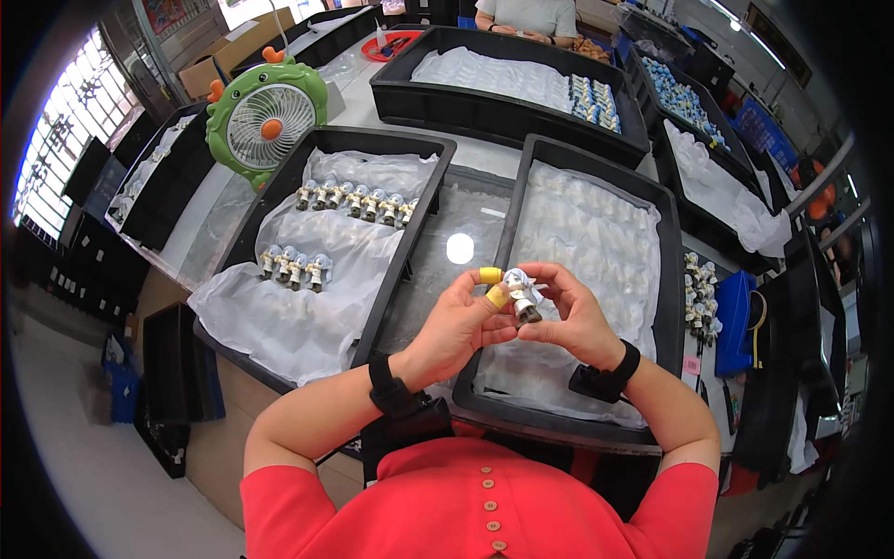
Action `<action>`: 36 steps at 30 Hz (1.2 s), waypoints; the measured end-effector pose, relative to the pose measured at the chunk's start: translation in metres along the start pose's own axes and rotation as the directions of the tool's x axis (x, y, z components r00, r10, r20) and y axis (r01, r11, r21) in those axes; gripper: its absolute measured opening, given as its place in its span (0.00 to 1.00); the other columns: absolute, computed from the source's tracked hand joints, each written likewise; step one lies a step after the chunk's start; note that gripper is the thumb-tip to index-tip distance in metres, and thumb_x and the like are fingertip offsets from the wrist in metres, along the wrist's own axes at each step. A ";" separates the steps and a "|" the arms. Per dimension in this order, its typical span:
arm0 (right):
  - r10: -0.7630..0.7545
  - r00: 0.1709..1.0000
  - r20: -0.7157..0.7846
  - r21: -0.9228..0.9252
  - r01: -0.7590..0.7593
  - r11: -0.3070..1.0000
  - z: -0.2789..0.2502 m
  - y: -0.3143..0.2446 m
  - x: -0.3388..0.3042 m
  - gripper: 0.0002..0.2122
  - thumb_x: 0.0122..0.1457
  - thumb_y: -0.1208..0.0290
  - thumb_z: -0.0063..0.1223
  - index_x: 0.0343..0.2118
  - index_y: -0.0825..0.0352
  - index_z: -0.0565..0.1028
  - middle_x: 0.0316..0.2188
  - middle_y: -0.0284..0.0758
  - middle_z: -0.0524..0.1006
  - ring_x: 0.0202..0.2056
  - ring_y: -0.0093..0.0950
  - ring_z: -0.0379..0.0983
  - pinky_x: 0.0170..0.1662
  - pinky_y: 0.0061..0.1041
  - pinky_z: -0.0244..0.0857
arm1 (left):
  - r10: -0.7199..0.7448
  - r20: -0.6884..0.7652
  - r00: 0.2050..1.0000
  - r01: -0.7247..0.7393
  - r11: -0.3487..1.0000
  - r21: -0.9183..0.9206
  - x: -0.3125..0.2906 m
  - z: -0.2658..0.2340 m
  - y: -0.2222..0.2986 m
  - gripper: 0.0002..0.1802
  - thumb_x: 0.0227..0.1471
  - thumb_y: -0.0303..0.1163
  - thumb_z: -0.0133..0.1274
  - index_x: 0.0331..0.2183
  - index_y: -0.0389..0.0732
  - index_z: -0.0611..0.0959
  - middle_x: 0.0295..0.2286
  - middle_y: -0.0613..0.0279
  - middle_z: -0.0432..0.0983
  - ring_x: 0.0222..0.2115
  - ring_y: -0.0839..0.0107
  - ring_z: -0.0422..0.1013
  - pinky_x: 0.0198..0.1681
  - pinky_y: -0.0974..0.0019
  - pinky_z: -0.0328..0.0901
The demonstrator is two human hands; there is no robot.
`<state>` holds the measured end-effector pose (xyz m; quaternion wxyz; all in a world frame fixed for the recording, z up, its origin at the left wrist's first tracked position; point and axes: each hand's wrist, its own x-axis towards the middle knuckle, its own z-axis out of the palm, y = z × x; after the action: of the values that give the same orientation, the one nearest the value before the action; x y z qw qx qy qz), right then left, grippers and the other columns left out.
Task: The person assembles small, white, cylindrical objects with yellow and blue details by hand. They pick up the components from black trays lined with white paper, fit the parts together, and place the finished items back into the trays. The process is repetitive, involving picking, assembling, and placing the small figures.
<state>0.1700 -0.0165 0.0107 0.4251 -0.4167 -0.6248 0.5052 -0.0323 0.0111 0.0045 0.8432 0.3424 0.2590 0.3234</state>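
Between my two hands, over the near left part of the right tray (596,401), is a small figurine (523,296) with pale hair, a white outfit and dark boots. My left hand (463,321) pinches it from the left; yellow tape wraps its thumb and index finger. My right hand (570,315) grips the same figurine from the right, fingers curled at its head and thumb by the boots. In the left black tray (372,321), lined with white sheeting, lie a row of similar figurines (356,200) and a shorter row of figurines (296,267).
A green fan (270,121) stands behind the left tray. Another black tray (503,116) with figurines lies at the back, before a seated person (527,17). At right are more figurines (700,298), a blue bin (736,321) and a tray of blue-white pieces (680,93).
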 end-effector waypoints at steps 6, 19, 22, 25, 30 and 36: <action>-0.231 0.972 -0.037 -0.501 0.182 0.846 0.003 -0.016 -0.003 0.33 0.38 0.66 0.70 0.50 0.65 0.68 0.44 0.37 0.70 0.48 0.33 0.67 0.51 0.30 0.60 | -0.031 0.053 0.998 0.029 0.998 0.055 0.000 0.003 0.003 0.20 0.61 0.37 0.43 0.51 0.40 0.62 0.44 0.55 0.70 0.45 0.65 0.71 0.45 0.63 0.69; -0.260 0.956 -0.134 -0.479 0.167 0.862 0.010 -0.022 -0.007 0.35 0.39 0.62 0.70 0.50 0.67 0.66 0.36 0.38 0.71 0.39 0.32 0.71 0.43 0.28 0.66 | -0.132 0.023 0.991 0.128 0.982 0.137 0.000 0.007 0.002 0.20 0.62 0.38 0.41 0.51 0.36 0.69 0.43 0.55 0.72 0.42 0.71 0.71 0.46 0.65 0.67; -0.250 0.960 -0.129 -0.509 0.152 0.847 0.010 -0.026 -0.008 0.36 0.37 0.63 0.72 0.50 0.67 0.66 0.37 0.38 0.72 0.40 0.30 0.71 0.45 0.28 0.66 | -0.140 0.064 0.988 0.128 0.980 0.154 0.000 0.004 0.001 0.21 0.63 0.38 0.40 0.52 0.36 0.69 0.43 0.55 0.73 0.42 0.72 0.72 0.46 0.65 0.67; -0.273 0.956 -0.111 -0.529 0.176 0.830 0.010 -0.026 -0.008 0.36 0.36 0.65 0.72 0.50 0.67 0.66 0.38 0.38 0.72 0.41 0.30 0.71 0.46 0.28 0.66 | -0.136 0.072 0.988 0.125 0.982 0.138 -0.001 0.004 0.002 0.21 0.62 0.38 0.40 0.52 0.36 0.68 0.42 0.55 0.73 0.41 0.72 0.72 0.46 0.66 0.68; -0.326 0.943 -0.062 -0.530 0.246 0.812 0.008 -0.026 -0.007 0.34 0.36 0.69 0.72 0.49 0.66 0.67 0.42 0.37 0.71 0.42 0.31 0.70 0.47 0.28 0.65 | -0.091 0.068 0.993 0.083 0.990 0.117 -0.002 0.008 0.002 0.21 0.62 0.37 0.41 0.52 0.36 0.68 0.42 0.55 0.73 0.42 0.71 0.72 0.45 0.66 0.69; -0.340 0.939 -0.040 -0.521 0.271 0.810 0.008 -0.026 -0.007 0.34 0.36 0.70 0.71 0.49 0.66 0.67 0.44 0.37 0.69 0.44 0.31 0.69 0.47 0.28 0.64 | -0.081 0.047 0.996 0.076 0.992 0.105 -0.001 0.008 0.001 0.20 0.62 0.37 0.41 0.52 0.36 0.69 0.42 0.54 0.73 0.41 0.71 0.72 0.45 0.66 0.69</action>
<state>0.1619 -0.0288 0.0347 0.4162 -0.4398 -0.7651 0.2191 -0.0287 0.0076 0.0106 0.8429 0.3832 0.2670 0.2673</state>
